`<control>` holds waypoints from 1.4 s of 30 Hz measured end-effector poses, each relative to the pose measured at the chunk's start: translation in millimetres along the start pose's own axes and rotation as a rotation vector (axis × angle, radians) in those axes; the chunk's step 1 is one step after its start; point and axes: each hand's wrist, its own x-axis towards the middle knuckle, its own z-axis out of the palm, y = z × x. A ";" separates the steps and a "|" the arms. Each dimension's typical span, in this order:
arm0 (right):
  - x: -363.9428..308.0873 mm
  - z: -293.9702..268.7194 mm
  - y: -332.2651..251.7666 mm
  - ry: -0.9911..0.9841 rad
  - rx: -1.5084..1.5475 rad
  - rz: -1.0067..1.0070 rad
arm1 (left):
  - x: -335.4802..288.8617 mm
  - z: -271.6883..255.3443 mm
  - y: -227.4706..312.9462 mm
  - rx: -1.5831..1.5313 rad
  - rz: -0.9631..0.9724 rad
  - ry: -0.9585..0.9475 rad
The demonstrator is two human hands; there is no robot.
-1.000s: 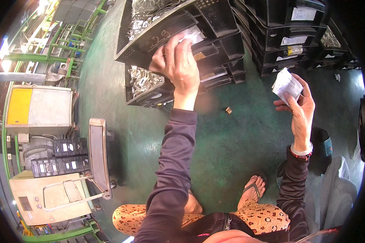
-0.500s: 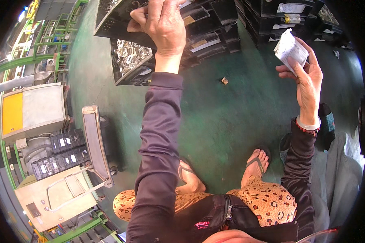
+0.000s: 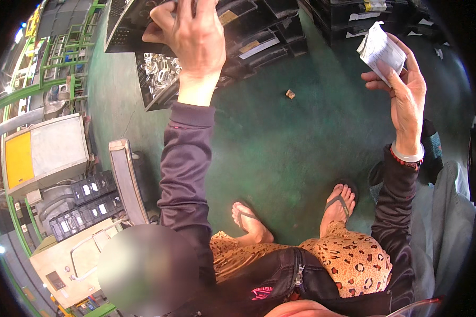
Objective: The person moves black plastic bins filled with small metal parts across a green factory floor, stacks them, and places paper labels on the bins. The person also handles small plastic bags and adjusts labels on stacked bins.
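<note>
I see the black plastic crate (image 3: 143, 24) tilted at the top of the view, above the green floor (image 3: 280, 148), and my left hand (image 3: 193, 34) lies over its near rim with the fingers curled over the edge; that grip is closed on the crate wall, though the fingertips run out of the picture. Just below and behind this crate sits another black crate (image 3: 161, 79) filled with shiny metal parts (image 3: 161, 68), resting on the floor near its far edge. To the right of my left hand, stacked black crates (image 3: 259, 31) carry pale labels on their fronts, and more dark crates (image 3: 365, 13) stand along the far right edge of the floor.

My right hand (image 3: 404, 90) is raised well apart from the crates, palm toward me, and its grip pinches a small white packet (image 3: 381, 47) between thumb and fingers; the packet stands clear of everything else. A pale bangle (image 3: 407, 155) sits at that wrist.

Between the two hands a small brown bit (image 3: 290, 94) lies alone on the floor. Nearer me, my two feet in sandals (image 3: 338, 203) stand on the green surface. At the left edge of the floor a grey flat frame (image 3: 124, 179) leans upright beside a beige machine (image 3: 45, 150) with a yellow panel, and small dark trays (image 3: 87, 203) sit stacked below it. A green metal rack (image 3: 47, 63) rises in the far left corner.
</note>
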 end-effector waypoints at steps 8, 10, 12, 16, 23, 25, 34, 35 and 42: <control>-5.1 11.6 -21.1 0.044 0.116 -0.015 | 20.2 -15.2 -12.0 0.187 0.275 -0.095; -5.0 17.9 -25.6 0.089 0.116 -0.012 | 22.9 -19.0 -18.4 0.230 0.334 -0.177; -4.9 22.1 -29.3 0.110 0.139 -0.013 | 29.3 -21.0 -25.1 0.245 0.454 -0.215; -5.6 26.3 -33.6 0.126 0.149 -0.031 | 41.2 -23.4 -32.7 0.178 0.566 -0.275; -12.3 17.5 -32.9 0.108 0.174 -0.084 | 45.5 -38.4 -36.7 0.115 0.621 -0.362; -13.0 11.2 -29.7 0.125 0.159 -0.083 | 46.4 -40.1 -42.8 0.149 0.653 -0.408; -7.8 1.7 -26.5 0.031 0.061 -0.055 | 45.5 -39.1 -69.4 0.105 0.770 -0.448; -8.3 1.2 -29.7 0.043 0.083 -0.045 | 44.4 -43.3 -68.7 0.064 0.748 -0.481; -7.4 -1.2 -45.3 0.104 0.067 -0.007 | 43.1 -54.0 -69.6 -0.016 0.711 -0.443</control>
